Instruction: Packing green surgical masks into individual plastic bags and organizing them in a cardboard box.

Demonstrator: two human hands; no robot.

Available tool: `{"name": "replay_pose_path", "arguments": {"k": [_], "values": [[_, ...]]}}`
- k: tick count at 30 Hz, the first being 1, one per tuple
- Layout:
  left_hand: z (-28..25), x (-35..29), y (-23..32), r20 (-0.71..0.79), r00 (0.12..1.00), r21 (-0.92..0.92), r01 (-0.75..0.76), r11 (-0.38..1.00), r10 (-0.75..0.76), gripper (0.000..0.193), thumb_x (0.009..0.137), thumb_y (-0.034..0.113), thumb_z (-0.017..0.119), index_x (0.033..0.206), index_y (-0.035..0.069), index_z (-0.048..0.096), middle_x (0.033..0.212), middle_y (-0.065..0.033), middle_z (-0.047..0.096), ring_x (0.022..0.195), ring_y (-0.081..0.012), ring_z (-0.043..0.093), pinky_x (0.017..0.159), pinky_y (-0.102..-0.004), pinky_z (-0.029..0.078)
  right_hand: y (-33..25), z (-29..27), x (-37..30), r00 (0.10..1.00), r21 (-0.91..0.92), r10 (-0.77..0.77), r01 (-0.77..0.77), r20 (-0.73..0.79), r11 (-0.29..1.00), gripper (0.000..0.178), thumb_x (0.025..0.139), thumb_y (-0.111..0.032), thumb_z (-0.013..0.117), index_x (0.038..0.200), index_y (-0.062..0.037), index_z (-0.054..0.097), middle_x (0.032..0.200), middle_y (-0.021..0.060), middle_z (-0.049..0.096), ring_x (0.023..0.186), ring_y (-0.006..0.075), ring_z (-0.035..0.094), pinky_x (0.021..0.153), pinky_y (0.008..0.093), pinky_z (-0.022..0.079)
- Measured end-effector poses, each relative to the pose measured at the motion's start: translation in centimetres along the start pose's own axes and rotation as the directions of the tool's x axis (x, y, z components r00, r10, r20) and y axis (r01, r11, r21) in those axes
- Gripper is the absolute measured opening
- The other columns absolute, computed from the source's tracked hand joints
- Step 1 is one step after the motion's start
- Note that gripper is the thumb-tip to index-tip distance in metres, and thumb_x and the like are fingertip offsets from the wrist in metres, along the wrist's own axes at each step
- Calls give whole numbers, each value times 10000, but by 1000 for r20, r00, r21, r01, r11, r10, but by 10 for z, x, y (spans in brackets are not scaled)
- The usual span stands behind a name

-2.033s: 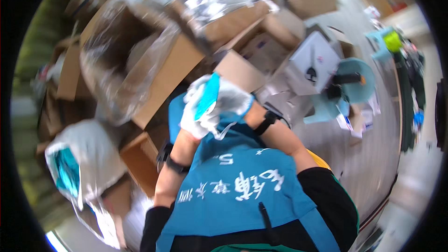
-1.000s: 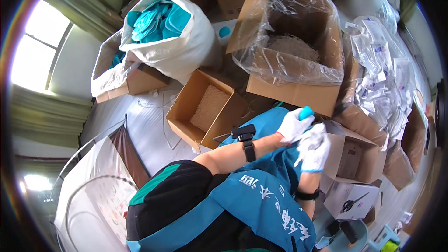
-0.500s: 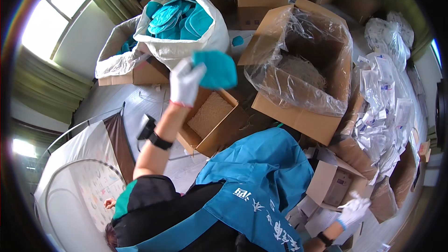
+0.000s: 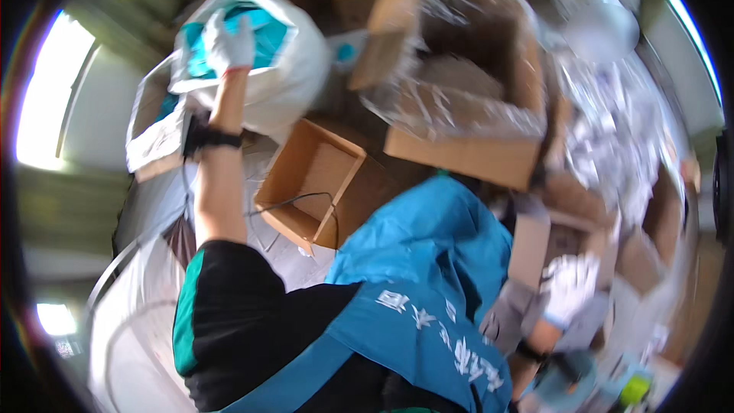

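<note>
My left hand point(image 4: 229, 47), in a white glove, reaches into the mouth of a white sack point(image 4: 294, 80) at the far left. Teal flat pads point(image 4: 267, 37) fill the sack, and the hand lies over them. Its fingers look apart, with teal showing between them; motion blurs the fingertips, and no separate pad shows in its grasp. On the right, my right hand point(image 4: 569, 287), also gloved in white, hangs beside a small cardboard box point(image 4: 529, 248). Its fingers are stretched out and loosely spread, blurred, with nothing seen in them.
A brown carton point(image 4: 310, 183) with a dark cable across it stands before the sack. Behind it is a large carton lined with clear plastic point(image 4: 466, 111). White packets point(image 4: 612, 130) pile up at the right. A pale tent-like cover point(image 4: 141, 321) stands at the left.
My left hand has swung left and away, from mid-air with a teal pad to inside the sack's mouth. My right hand has risen slightly toward the small box. The whole view has shifted.
</note>
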State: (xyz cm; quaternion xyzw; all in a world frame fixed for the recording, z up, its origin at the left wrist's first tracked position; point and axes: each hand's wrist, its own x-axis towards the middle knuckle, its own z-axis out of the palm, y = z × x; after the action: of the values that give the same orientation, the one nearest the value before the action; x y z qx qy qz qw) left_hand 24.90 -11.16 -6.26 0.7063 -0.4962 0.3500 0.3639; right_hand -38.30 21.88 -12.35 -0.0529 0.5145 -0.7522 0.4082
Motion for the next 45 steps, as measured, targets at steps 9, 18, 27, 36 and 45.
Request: {"name": "replay_pose_path", "arguments": {"k": [9, 18, 27, 36, 45], "values": [[-138, -176, 237, 561, 431, -795, 519, 314, 707, 462, 835, 79, 659, 1277, 19, 540, 1217, -97, 614, 1099, -150, 589, 940, -296, 472, -34, 90, 9, 730, 216, 299, -520, 615, 827, 286, 999, -338, 461, 888, -101, 577, 550, -58, 299, 423, 69, 288, 372, 220, 276], [-198, -242, 360, 182, 192, -678, 735, -18, 964, 540, 842, 221, 712, 1296, 11, 509, 1195, -134, 611, 1120, -224, 565, 993, -339, 424, -46, 120, -19, 950, -154, 183, -147, 255, 977, 276, 1019, -278, 353, 859, -106, 497, 526, -76, 263, 378, 34, 247, 330, 222, 189], [-211, -269, 368, 226, -133, -95, 983, 157, 965, 354, 993, 314, 497, 1115, 6, 621, 1031, -77, 651, 956, -189, 646, 878, -318, 502, -38, 87, 8, 762, 378, 200, -509, 616, 773, 299, 1008, -249, 368, 767, -132, 501, 503, -86, 277, 373, 38, 253, 336, 209, 230], [-209, -290, 370, 229, -287, 58, 958, 282, 930, 318, 991, 315, 503, 997, 18, 616, 913, -44, 624, 772, -130, 607, 757, -281, 509, -15, 95, -10, 981, 304, 25, -83, 193, 949, 284, 1010, -272, 418, 788, -129, 522, 520, -66, 306, 431, 87, 298, 438, 238, 319], [-214, -250, 325, 265, -409, -320, 817, 480, 873, 351, 969, 328, 498, 765, 59, 592, 587, 24, 487, 526, -64, 457, 500, -226, 362, -9, 9, 28, 927, 220, 194, -272, 321, 937, 274, 987, -291, 482, 865, -69, 587, 554, -39, 423, 423, 86, 368, 427, 221, 327]]}}
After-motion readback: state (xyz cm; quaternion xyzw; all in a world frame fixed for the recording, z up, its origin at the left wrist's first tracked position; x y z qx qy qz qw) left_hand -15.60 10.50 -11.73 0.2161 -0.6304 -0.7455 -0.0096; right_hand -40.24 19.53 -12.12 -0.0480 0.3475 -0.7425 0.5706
